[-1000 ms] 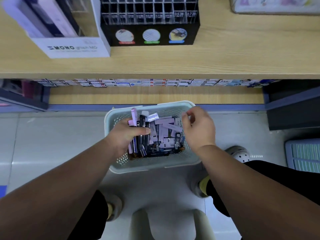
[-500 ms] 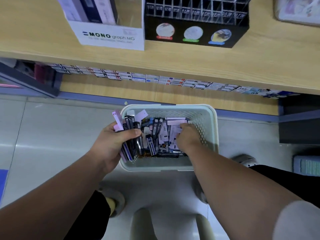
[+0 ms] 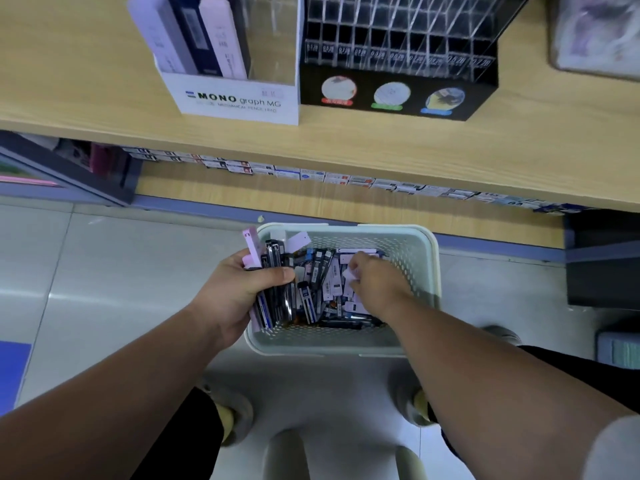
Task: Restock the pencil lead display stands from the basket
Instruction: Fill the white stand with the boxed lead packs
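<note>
A pale perforated basket [image 3: 420, 271] sits on the floor below the shelf, full of pencil lead packs [image 3: 323, 282] in black, blue and lilac. My left hand [image 3: 239, 292] grips a bundle of lead packs [image 3: 273, 271] at the basket's left edge. My right hand [image 3: 372, 280] reaches into the basket with its fingers curled on a lilac pack [image 3: 349, 275]. On the wooden shelf stand a white MONO graph display box [image 3: 239, 98] and a black stand with clear slots [image 3: 398, 81], which look empty.
The wooden shelf edge [image 3: 346, 150] runs above the basket, with small boxes [image 3: 311, 174] lined on a lower shelf. My two feet [image 3: 235, 414] stand on the tiled floor beside a pale stool [image 3: 346, 452]. A dark cabinet [image 3: 602, 265] stands at the right.
My right hand went from above the basket's right rim down into the packs. The view has shifted so the basket and stands sit further right. My left hand keeps its bundle.
</note>
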The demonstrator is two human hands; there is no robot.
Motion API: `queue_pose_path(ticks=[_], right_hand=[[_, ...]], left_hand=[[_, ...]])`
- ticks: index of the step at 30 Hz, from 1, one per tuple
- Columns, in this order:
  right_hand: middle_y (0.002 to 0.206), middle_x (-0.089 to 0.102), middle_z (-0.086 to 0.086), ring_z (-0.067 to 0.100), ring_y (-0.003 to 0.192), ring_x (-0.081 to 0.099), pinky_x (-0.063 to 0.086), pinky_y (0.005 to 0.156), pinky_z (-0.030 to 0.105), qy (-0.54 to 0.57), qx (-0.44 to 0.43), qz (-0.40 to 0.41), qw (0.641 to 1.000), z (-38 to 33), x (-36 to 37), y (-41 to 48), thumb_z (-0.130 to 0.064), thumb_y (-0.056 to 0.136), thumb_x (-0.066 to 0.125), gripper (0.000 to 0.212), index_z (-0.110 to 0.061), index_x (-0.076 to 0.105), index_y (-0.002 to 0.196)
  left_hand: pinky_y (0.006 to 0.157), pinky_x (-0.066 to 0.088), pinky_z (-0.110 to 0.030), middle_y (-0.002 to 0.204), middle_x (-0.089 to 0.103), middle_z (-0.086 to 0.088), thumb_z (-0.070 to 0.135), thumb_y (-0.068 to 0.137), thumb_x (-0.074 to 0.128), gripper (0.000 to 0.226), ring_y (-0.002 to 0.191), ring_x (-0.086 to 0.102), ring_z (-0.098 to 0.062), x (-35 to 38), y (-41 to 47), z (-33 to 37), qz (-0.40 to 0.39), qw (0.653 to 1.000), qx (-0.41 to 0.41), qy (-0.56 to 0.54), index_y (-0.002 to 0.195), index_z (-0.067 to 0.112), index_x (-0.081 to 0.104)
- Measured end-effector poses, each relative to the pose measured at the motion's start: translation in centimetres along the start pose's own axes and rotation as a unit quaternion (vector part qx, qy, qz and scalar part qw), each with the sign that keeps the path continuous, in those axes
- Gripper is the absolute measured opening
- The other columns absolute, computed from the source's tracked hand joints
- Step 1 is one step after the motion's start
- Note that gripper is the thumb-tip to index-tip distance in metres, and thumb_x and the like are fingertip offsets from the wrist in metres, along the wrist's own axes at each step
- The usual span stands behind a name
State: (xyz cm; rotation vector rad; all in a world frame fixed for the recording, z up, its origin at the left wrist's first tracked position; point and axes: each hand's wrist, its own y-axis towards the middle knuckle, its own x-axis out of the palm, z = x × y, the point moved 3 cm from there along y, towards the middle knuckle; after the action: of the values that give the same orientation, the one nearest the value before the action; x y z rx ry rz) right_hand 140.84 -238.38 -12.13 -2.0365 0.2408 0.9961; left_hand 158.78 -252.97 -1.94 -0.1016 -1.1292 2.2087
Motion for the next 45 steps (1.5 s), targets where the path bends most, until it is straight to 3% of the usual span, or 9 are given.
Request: queue_pose_path(ticks=[3, 13, 17, 24, 27, 31, 36, 39, 45], right_hand=[[0.118, 0.069, 0.008, 0.023, 0.083, 0.064, 0.052, 0.069, 0.03, 0.055, -0.03, -0.015, 0.998, -1.4, -2.4, -1.7, -0.016, 0.098, 0.062, 0.039, -0.022, 0.053, 0.135], [0.088, 0.063, 0.01, 0.018, 0.063, 0.054, 0.043, 0.058, 0.028, 0.217, -0.146, 0.033, 0.965, -8.8, -15.9, -10.9, -0.016, 0.091, 0.074, 0.021, -0.02, 0.062, 0.108], [0.086, 0.069, 0.013, 0.033, 0.074, 0.068, 0.056, 0.067, 0.047, 0.271, -0.176, 0.111, 0.94, -10.8, -21.1, -14.1, -0.016, 0.088, 0.076, 0.021, -0.03, 0.061, 0.094], [0.08, 0.069, 0.011, 0.009, 0.061, 0.061, 0.054, 0.065, 0.032, 0.306, -0.209, 0.215, 0.904, -13.2, -28.1, -16.7, -0.011, 0.09, 0.075, 0.021, -0.026, 0.063, 0.095], [0.085, 0.069, 0.007, 0.017, 0.066, 0.063, 0.058, 0.069, 0.035, 0.302, -0.205, 0.24, 0.9, -14.5, -29.4, -15.5, -0.011, 0.09, 0.075, 0.024, -0.03, 0.062, 0.096], [0.09, 0.066, 0.005, 0.031, 0.078, 0.067, 0.061, 0.071, 0.041, 0.29, -0.214, 0.274, 0.892, -16.8, -30.8, -13.2, -0.014, 0.091, 0.075, 0.026, -0.037, 0.062, 0.094], [0.091, 0.068, 0.006, 0.032, 0.082, 0.069, 0.059, 0.076, 0.049, 0.289, -0.234, 0.309, 0.875, -20.5, -33.9, -10.0, -0.016, 0.093, 0.072, 0.019, -0.03, 0.062, 0.1], [0.093, 0.067, 0.014, 0.035, 0.083, 0.067, 0.059, 0.071, 0.031, 0.305, -0.242, 0.336, 0.858, -22.5, -35.9, -8.5, -0.01, 0.094, 0.07, 0.023, -0.031, 0.061, 0.096], [0.09, 0.067, 0.005, 0.024, 0.077, 0.069, 0.06, 0.075, 0.035, 0.268, -0.248, 0.391, 0.845, -23.3, -38.0, -6.7, -0.011, 0.093, 0.071, 0.028, -0.037, 0.061, 0.096]], left_hand=[[0.072, 0.057, -0.038, 0.081, 0.071, -0.015, 0.0, 0.068, 0.077, 0.025, 0.072, 0.07, -0.03, 1.4, -1.7, 1.7, -0.008, 1.0, 0.017, 0.011, 0.09, 0.004, 0.068], [0.058, 0.057, -0.036, 0.079, 0.067, -0.015, 0.012, 0.065, 0.074, 0.03, 0.063, 0.067, -0.026, 3.9, -13.0, 11.2, -0.034, 0.989, 0.14, -0.015, 0.093, 0.005, 0.066], [0.07, 0.06, -0.045, 0.091, 0.07, -0.016, 0.013, 0.068, 0.078, 0.05, 0.075, 0.069, -0.03, 4.7, -16.0, 15.2, -0.013, 0.98, 0.196, -0.038, 0.114, 0.003, 0.063], [0.089, 0.055, -0.047, 0.101, 0.071, -0.013, 0.012, 0.082, 0.076, 0.033, 0.086, 0.068, -0.028, 4.9, -14.7, 19.4, -0.01, 0.962, 0.218, -0.163, 0.113, 0.008, 0.065], [0.086, 0.058, -0.038, 0.093, 0.075, -0.011, 0.012, 0.087, 0.071, 0.024, 0.082, 0.072, -0.024, 4.0, -12.8, 21.0, -0.035, 0.952, 0.204, -0.226, 0.11, 0.01, 0.063], [0.102, 0.047, -0.055, 0.098, 0.071, -0.015, 0.011, 0.075, 0.08, 0.034, 0.086, 0.069, -0.03, 2.7, -10.4, 23.3, -0.087, 0.941, 0.203, -0.257, 0.106, 0.011, 0.066], [0.081, 0.059, -0.044, 0.086, 0.07, -0.014, 0.019, 0.065, 0.076, 0.036, 0.076, 0.07, -0.029, 3.2, -9.3, 24.2, -0.095, 0.944, 0.215, -0.233, 0.098, 0.008, 0.066], [0.067, 0.061, -0.034, 0.082, 0.071, -0.011, 0.019, 0.064, 0.074, 0.036, 0.072, 0.07, -0.023, 3.8, -9.3, 24.3, -0.116, 0.945, 0.221, -0.213, 0.098, 0.008, 0.065], [0.066, 0.06, -0.035, 0.087, 0.071, -0.011, 0.022, 0.063, 0.075, 0.04, 0.073, 0.07, -0.024, 3.1, -8.5, 24.7, -0.092, 0.948, 0.224, -0.208, 0.1, 0.011, 0.066]])
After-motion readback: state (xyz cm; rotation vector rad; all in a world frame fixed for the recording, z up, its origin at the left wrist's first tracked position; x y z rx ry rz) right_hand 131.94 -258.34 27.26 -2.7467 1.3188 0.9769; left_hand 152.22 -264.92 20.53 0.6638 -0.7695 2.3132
